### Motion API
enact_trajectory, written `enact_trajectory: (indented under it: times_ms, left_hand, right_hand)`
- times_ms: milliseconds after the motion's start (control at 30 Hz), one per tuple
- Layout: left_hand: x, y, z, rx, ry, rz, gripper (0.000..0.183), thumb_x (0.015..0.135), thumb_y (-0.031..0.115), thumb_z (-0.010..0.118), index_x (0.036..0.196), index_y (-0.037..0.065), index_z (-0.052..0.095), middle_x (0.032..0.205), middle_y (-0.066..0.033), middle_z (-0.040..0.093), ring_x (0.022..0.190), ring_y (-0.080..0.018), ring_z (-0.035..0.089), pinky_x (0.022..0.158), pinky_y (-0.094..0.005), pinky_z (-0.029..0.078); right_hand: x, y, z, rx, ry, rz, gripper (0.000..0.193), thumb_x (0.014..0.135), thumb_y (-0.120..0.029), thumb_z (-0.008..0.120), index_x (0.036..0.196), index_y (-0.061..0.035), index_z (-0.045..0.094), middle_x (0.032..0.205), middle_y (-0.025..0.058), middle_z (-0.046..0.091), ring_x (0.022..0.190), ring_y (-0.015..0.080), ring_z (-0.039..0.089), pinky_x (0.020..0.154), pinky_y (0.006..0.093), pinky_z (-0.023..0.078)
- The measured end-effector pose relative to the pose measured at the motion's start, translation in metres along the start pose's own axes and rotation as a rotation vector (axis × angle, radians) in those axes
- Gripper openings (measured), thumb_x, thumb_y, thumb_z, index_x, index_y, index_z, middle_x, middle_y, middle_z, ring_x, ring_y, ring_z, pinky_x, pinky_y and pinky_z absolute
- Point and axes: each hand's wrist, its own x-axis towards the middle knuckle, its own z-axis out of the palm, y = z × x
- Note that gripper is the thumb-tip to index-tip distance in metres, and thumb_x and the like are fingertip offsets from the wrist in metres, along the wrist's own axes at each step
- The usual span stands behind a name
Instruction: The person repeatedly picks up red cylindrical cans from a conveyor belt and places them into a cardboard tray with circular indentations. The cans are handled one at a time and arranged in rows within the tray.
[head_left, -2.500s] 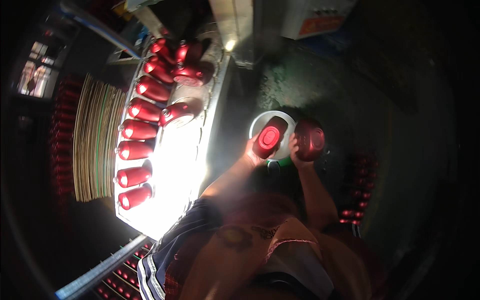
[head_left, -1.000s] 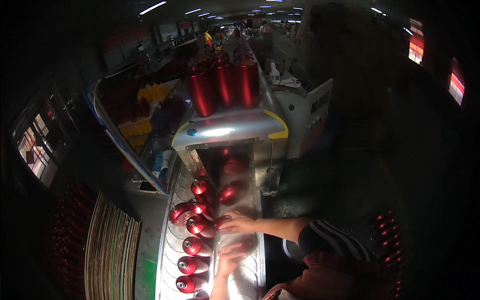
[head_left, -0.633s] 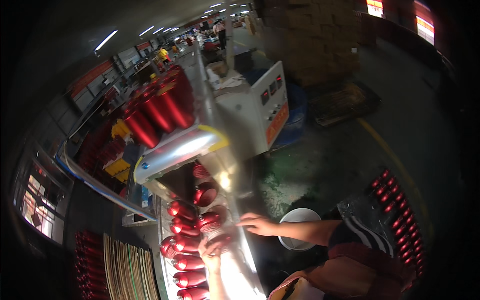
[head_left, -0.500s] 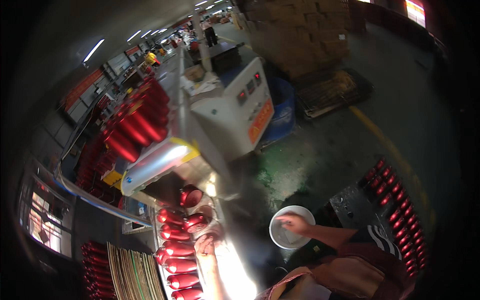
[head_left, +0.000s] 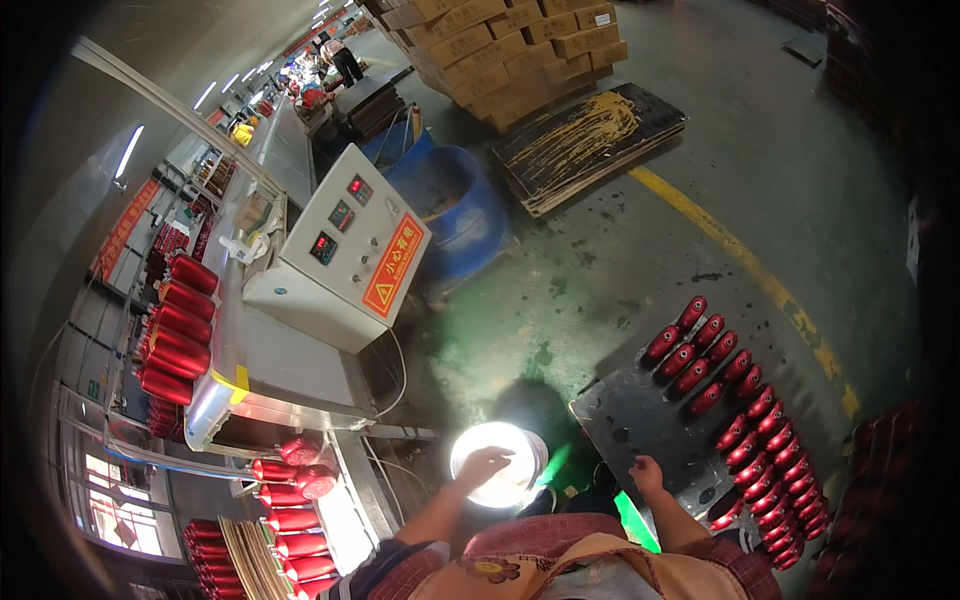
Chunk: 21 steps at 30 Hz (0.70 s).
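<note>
At 6 o'clock, bucket [head_left: 538, 462]: white, round, strongly lit inside; it stands before the wearer, between line [head_left: 348, 500] and board [head_left: 630, 420], probably so either hand can reach it.
Left hand [head_left: 485, 466]: 6 o'clock, over the bucket's mouth; fingers loosely extended, no object seen in them; depth cannot be told.
Right hand [head_left: 648, 474]: between 4 and 5 o'clock, by the board's near edge; fingers bent and a little apart, nothing seen held; contact cannot be told.
Board bottles [head_left: 752, 470]: 4 o'clock, apparently upright in close rows, presumably to steady one another and save room; the dark board seems to keep them together.
Line bottles [head_left: 293, 519]: 7 o'clock, mostly in single file; two turn their bases to view.
Bottle finish: deep red, metallic sheen, bright highlights; small flaws cannot be judged.
</note>
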Motion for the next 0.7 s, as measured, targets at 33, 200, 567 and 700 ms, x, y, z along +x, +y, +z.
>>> enact_trajectory:
  times_ms: [33, 200, 567, 700]
  left_hand:
    - [0.016, 0.003, 0.001, 0.011, -0.058, 0.006, 0.022, 0.087, 0.018, 0.068, 0.107, 0.008, 0.071, 0.1, -0.0073, 0.071, 0.095, -0.0172, 0.066, 0.086, -0.0312, 0.05]
    - [0.097, 0.011, 0.027, -0.001, -0.179, 0.078, 0.024, 0.086, 0.017, 0.067, 0.107, 0.007, 0.07, 0.101, -0.009, 0.071, 0.095, -0.0197, 0.066, 0.082, -0.0322, 0.052]
    - [0.175, 0.03, 0.128, 0.029, -0.475, 0.212, 0.02, 0.083, 0.01, 0.068, 0.102, 0.006, 0.07, 0.095, -0.0063, 0.072, 0.092, -0.015, 0.066, 0.084, -0.032, 0.051]
    - [0.19, 0.007, 0.143, 0.202, -0.551, 0.089, 0.028, 0.087, 0.016, 0.063, 0.112, 0.006, 0.068, 0.108, -0.0107, 0.07, 0.098, -0.0209, 0.066, 0.088, -0.0348, 0.05]
  right_hand:
    - [0.003, 0.015, -0.005, 0.053, 0.032, 0.06, 0.044, 0.073, -0.002, 0.072, 0.115, -0.0026, 0.06, 0.085, 0.006, 0.062, 0.076, 0.0176, 0.062, 0.065, 0.0317, 0.053]
    - [-0.004, 0.062, -0.036, 0.173, 0.136, 0.128, 0.039, 0.078, -0.002, 0.065, 0.117, -0.0014, 0.057, 0.082, 0.0051, 0.061, 0.069, 0.0151, 0.06, 0.055, 0.0296, 0.05]
    - [-0.08, 0.1, -0.052, 0.395, 0.321, 0.377, 0.028, 0.086, -0.014, 0.062, 0.113, -0.0056, 0.059, 0.082, 0.0025, 0.062, 0.071, 0.0134, 0.059, 0.058, 0.0328, 0.051]
    - [-0.058, 0.106, -0.036, 0.154, 0.479, 0.14, 0.026, 0.088, -0.019, 0.06, 0.108, -0.003, 0.065, 0.09, 0.0064, 0.065, 0.082, 0.0145, 0.059, 0.075, 0.0314, 0.048]
